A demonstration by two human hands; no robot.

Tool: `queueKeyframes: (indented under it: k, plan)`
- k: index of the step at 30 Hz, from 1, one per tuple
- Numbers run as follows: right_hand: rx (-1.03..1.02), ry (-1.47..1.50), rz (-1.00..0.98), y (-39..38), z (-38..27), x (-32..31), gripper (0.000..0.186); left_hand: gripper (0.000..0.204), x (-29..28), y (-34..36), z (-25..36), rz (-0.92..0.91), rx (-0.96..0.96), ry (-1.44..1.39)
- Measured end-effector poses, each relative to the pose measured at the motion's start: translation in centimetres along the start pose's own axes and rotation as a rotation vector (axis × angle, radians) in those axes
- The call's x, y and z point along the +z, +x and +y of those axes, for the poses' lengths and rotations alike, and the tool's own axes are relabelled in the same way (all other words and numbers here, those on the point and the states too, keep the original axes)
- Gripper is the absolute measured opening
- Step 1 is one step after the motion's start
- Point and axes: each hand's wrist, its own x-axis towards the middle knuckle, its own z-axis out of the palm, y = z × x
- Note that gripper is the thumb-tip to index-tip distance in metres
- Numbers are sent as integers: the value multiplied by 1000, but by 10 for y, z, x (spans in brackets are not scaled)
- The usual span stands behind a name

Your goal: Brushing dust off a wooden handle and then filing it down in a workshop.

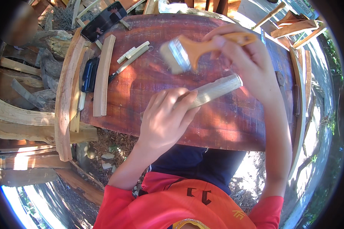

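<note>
Brush (196, 49) — over tabletop (132, 95), phone (104, 21) — far left corner

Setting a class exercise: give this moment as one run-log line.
left fingers: hold pale rectangular bar; right fingers: hold flat orange-handled paintbrush; beneath: reddish-brown wooden tabletop

Blk phone (104, 21) at upper L, dk-blue item (90, 75) btwn wood strips (104, 78).

The left hand (163, 119), back upward, curls its fingers, while the right hand (249, 57), farther forward, grips between thumb and fingers.
</note>
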Motion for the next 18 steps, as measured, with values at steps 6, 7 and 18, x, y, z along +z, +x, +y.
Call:
queueKeyframes:
  k: [6,7,18]
  plan:
    - [-249,-1145,-4,48,-28,7,22,34,0,-6,0,67,1,27]
    - [-377,-1363,8,52,-37,6,25,33,0,-8,0,46,-20,14]
    - [42,-73,-450,14,-56,92,20,36,-15,-22,6,-48,99,-70]
